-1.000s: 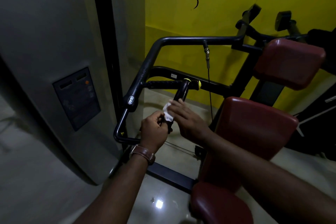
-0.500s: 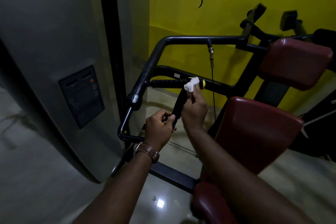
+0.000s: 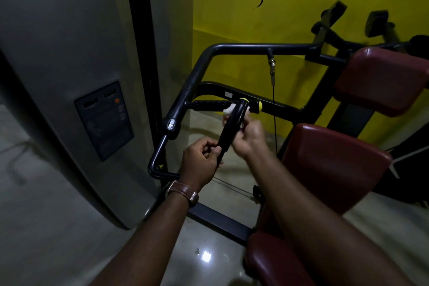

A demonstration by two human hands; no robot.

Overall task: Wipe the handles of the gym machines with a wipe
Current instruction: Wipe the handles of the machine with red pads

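Note:
A black handle [image 3: 232,126] with a yellow end cap slants up from the machine's black tube frame [image 3: 199,69]. My left hand [image 3: 200,160], with a brown watch strap at its wrist, grips the handle's lower end. My right hand [image 3: 249,137] holds a white wipe [image 3: 229,108] wrapped around the handle's upper part, just below the cap. Most of the wipe is hidden behind the handle and my fingers. A second, ribbed black handle [image 3: 209,104] runs crosswise behind it, ending in another yellow cap [image 3: 260,105].
Dark red seat pads [image 3: 336,165] and a back pad [image 3: 380,79] stand to the right. A grey weight-stack shroud [image 3: 69,65] with a dark panel fills the left. A thin cable [image 3: 274,109] hangs from the top bar. Behind is a yellow wall [image 3: 232,18] with black lettering.
My right hand has carried the wipe from the handle's lower end up to just under the yellow cap and now wraps it round the top. My left hand stays gripping the lower end.

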